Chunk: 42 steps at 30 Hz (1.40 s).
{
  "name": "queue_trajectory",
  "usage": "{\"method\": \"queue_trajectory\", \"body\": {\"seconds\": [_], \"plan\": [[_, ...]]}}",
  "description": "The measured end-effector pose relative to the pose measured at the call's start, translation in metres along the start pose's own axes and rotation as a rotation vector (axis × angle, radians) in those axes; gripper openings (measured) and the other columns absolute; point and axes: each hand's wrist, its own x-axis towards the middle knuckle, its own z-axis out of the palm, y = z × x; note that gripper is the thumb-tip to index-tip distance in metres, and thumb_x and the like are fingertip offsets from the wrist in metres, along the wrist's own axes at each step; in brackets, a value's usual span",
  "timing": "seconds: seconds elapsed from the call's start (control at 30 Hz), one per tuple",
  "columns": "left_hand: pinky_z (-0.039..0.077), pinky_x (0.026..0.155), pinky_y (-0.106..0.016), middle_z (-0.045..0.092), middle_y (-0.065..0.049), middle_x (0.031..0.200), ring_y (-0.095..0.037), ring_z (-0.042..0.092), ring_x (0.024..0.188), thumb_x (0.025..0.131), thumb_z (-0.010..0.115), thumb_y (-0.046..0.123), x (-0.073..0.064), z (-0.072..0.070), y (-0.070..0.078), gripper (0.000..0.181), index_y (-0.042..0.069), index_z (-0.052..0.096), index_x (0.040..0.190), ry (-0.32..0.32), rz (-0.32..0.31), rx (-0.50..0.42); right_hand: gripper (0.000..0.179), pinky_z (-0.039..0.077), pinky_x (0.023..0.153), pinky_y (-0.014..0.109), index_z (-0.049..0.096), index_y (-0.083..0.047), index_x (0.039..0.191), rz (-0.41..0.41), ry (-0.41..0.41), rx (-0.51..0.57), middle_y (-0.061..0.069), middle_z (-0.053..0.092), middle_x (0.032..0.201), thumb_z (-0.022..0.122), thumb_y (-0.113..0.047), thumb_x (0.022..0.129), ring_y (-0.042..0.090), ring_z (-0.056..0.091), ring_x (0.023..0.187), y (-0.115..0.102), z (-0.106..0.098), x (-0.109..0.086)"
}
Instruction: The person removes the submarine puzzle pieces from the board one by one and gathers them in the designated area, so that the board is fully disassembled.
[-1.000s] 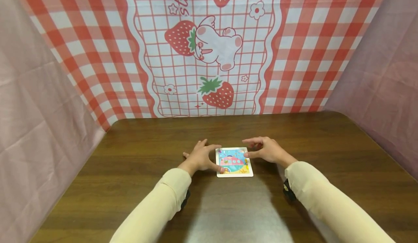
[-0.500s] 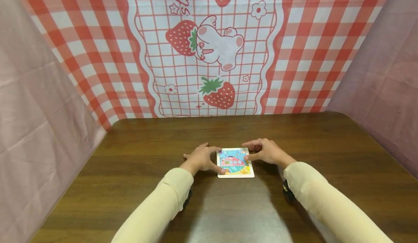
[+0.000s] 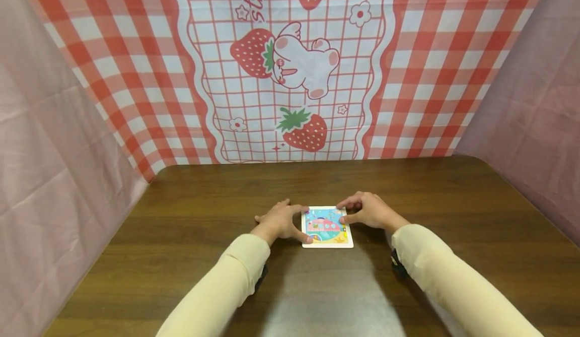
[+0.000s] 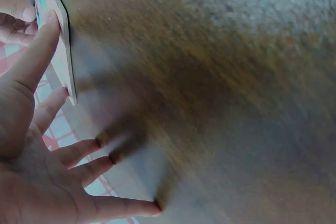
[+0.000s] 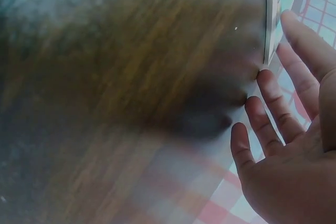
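The left grip (image 3: 278, 221) and right grip (image 3: 372, 210), both loosely spread, touch a picture board (image 3: 325, 225) at the frame's lower middle.

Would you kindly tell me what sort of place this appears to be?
Probably a small tabletop set screened off with fabric: a strawberry-print checked cloth hangs behind a brown wood-look table, and plain pinkish drapes flank it on both sides.

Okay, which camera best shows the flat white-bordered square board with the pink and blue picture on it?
The head view: it shows the flat white-bordered square board nearly whole, face up, with fingertips covering small parts. The left wrist view shows it steeply slanted at top left; the right wrist view, only a sliver at top right.
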Motion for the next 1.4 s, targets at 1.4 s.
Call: {"method": "queue_trajectory", "body": {"seconds": [1.4], "plan": [[0.024,0.096,-0.088,0.023,-0.018,0.166,-0.049,0.018,0.15,0.076,0.089,0.046,-0.005,-0.005,-0.007,0.082,0.035,0.053,0.149,-0.01,-0.085,-0.009,0.028,0.044,0.092,0.054,0.08,-0.012,0.1,-0.007,0.002,-0.156,0.007,0.064,0.103,0.09,-0.028,0.079,0.029,0.058,0.1,-0.011,0.003,0.01]]}}
